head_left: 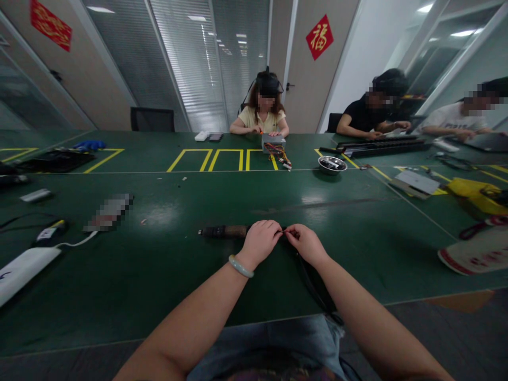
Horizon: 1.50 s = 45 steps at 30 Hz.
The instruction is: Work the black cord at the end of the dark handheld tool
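A dark rod-like tool with a brown middle section (235,231) lies on the green table, its metal tip pointing left. My left hand (262,241) rests over its right end, thumb and fingers pinched together. Close beside it, my right hand (305,242) is also pinched, and the fingertips of both hands nearly meet at a small dark piece that is too small to make out. From below my right hand a black cable (311,283) runs down to the table's front edge. A pale bangle (241,266) circles my left wrist.
Across the green table (178,286), a person handles a grey metal box (273,143) with coloured wires. A metal bowl (332,165) stands right of it. Two more people sit at the far right. A white power bank (27,272) lies left, a pale container (476,250) right.
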Tool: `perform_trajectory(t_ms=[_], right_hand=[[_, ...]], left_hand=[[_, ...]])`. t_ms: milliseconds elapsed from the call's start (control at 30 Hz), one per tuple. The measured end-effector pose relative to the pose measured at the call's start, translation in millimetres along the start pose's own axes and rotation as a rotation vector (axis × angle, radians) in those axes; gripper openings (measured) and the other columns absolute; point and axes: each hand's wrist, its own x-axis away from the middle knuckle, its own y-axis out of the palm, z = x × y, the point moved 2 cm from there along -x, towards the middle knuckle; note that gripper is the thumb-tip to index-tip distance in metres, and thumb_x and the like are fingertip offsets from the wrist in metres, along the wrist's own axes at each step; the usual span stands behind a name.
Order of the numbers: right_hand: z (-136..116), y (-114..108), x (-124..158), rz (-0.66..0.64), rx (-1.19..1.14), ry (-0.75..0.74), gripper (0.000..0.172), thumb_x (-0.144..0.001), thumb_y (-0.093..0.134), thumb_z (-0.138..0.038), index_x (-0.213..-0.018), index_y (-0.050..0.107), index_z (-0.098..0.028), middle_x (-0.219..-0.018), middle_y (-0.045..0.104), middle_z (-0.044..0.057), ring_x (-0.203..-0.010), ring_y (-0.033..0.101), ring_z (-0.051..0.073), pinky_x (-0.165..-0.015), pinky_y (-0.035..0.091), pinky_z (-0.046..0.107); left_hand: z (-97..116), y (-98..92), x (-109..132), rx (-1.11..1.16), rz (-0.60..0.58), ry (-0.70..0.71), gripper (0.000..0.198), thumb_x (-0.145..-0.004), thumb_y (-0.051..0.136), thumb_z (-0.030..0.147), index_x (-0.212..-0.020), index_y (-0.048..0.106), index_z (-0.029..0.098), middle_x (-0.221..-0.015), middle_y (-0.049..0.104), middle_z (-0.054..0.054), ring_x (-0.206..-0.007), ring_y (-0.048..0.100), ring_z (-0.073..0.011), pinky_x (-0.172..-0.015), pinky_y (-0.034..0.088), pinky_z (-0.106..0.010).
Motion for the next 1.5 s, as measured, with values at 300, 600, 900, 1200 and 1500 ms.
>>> perform_trajectory(t_ms=[300,600,900,1200,1500], right_hand=[[-3.7,-0.2,0.6,0.016,0.075,-0.053,0.012,-0.086,0.059,-0.026,-0.093,0.068,-0.023,-0.081,0.064,0.002,-0.075,0.059,0.017,-0.067,0.047,0.027],[-4.5,-1.4,1.0,0.005,0.075,-0.040,0.014,-0.087,0.058,-0.027,-0.096,0.068,-0.023,-0.086,0.065,0.003,-0.076,0.060,0.017,-0.070,0.047,0.029],[-4.6,-2.5,0.0,0.021,0.082,-0.076,0.012,-0.087,0.059,-0.027,-0.093,0.070,-0.024,-0.085,0.063,0.003,-0.077,0.060,0.018,-0.071,0.047,0.031],[-5.9,-3.1,-2.6,0.062,0.102,-0.141,0.009,-0.084,0.062,-0.024,-0.088,0.070,-0.025,-0.116,0.066,0.005,-0.108,0.059,0.024,-0.098,0.041,0.045],[-7.6,-3.4,-3.5,0.045,0.057,-0.139,0.007,-0.084,0.062,-0.023,-0.087,0.069,-0.024,-0.107,0.069,0.004,-0.100,0.063,0.022,-0.094,0.045,0.040]], left_hand=[[0.0,1.9,-0.5,0.000,0.012,-0.031,0.008,-0.092,0.058,0.028,-0.097,0.060,0.022,-0.097,0.064,-0.002,-0.093,0.059,-0.0194,-0.083,0.044,-0.034],[0.8,1.0,-0.3,0.004,0.003,-0.022,0.009,-0.092,0.057,0.026,-0.099,0.059,0.022,-0.099,0.063,-0.003,-0.094,0.058,-0.0196,-0.084,0.044,-0.034],[1.5,0.5,-0.7,-0.020,-0.004,-0.028,0.005,-0.091,0.058,0.025,-0.096,0.058,0.022,-0.097,0.062,-0.001,-0.093,0.057,-0.0188,-0.083,0.044,-0.033],[2.8,-2.0,-0.3,-0.023,-0.017,-0.026,0.005,-0.091,0.056,0.024,-0.096,0.058,0.023,-0.098,0.062,-0.002,-0.094,0.057,-0.0194,-0.084,0.044,-0.034],[3.9,-1.8,1.2,-0.013,-0.001,-0.039,0.012,-0.091,0.056,0.028,-0.102,0.058,0.023,-0.101,0.063,-0.003,-0.097,0.058,-0.0204,-0.087,0.045,-0.036]])
